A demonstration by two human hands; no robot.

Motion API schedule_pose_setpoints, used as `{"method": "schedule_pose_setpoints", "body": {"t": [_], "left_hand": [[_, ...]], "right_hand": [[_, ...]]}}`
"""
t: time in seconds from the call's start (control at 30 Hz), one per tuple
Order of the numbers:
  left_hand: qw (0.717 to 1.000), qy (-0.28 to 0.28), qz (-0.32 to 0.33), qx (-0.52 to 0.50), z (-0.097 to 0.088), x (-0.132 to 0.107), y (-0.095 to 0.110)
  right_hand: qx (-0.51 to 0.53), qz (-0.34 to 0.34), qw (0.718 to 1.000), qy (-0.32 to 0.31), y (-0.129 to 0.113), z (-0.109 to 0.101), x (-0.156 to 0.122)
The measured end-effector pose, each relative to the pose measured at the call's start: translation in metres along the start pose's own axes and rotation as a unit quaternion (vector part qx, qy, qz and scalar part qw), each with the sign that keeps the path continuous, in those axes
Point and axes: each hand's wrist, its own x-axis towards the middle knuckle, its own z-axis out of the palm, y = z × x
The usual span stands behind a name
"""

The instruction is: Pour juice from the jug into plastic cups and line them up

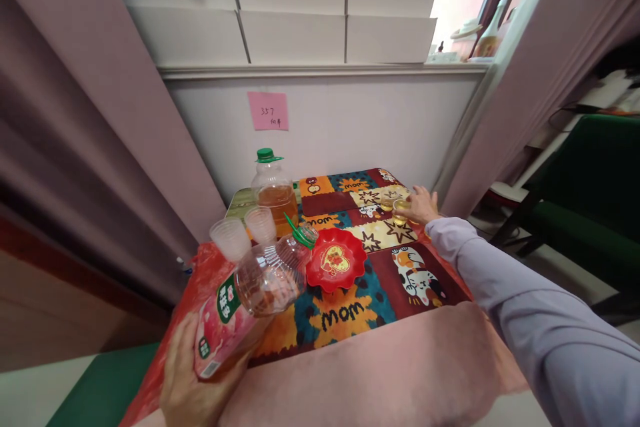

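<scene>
My left hand grips the base of a large clear juice bottle with a pink label. The bottle leans to the right, and its uncapped mouth hangs over a red scalloped plate. A green collar with a raised strap circles its neck, and amber liquid lies in its lower part. At the far right of the table, my right hand has its fingers closed at a small clear plastic cup of pale yellow liquid. Just behind stands another such cup. Part of the held cup is hidden by my fingers.
A green-capped bottle of amber liquid stands at the back left. Two stacks of clear plastic cups, one a wider stack and one a narrower stack, are nearby. A patterned mat covers the table; a green chair is at right.
</scene>
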Motion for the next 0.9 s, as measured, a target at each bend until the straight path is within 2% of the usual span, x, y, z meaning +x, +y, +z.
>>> {"method": "schedule_pose_setpoints", "body": {"t": [0.23,0.53,0.7,0.8,0.9], "left_hand": [[0.999,0.030,0.003,-0.011,0.000,0.005,0.014],[0.999,0.012,-0.024,-0.031,0.000,-0.001,0.004],[1.000,0.007,0.005,-0.021,0.000,-0.002,0.002],[0.999,0.008,0.044,-0.013,-0.001,0.000,0.007],[0.997,0.045,0.067,-0.005,-0.001,0.002,0.012]], "right_hand": [[-0.023,0.006,1.000,-0.011,0.001,0.009,0.007],[-0.040,0.024,0.999,-0.017,-0.002,0.010,0.010],[-0.046,0.029,0.998,-0.016,-0.005,0.008,0.003],[-0.040,0.011,0.999,0.025,-0.003,0.004,0.001],[0.005,-0.044,0.993,0.114,-0.006,-0.006,0.004]]}}
